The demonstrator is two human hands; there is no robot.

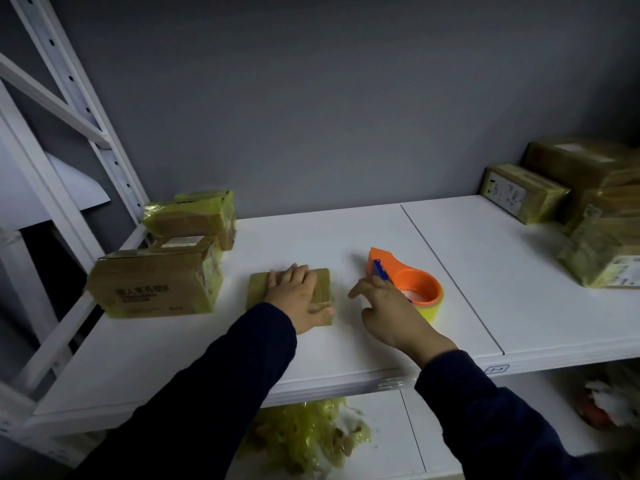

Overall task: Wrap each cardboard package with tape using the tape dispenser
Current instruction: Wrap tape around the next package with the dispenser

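Cardboard package [258,289], small, flat-topped and glossy with yellowish tape, lies under my left hand [298,299], whose straight fingers press it down. Just beyond my right hand [388,313], spread and gripping nothing, sits the orange plastic tape dispenser [393,263]. Next, I judge, I close round its ring.

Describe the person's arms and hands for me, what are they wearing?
The left sleeve and right sleeve are long, plain and dark navy, ending at the wrists. The left hand and right hand are bare: no gloves, rings or watch show.
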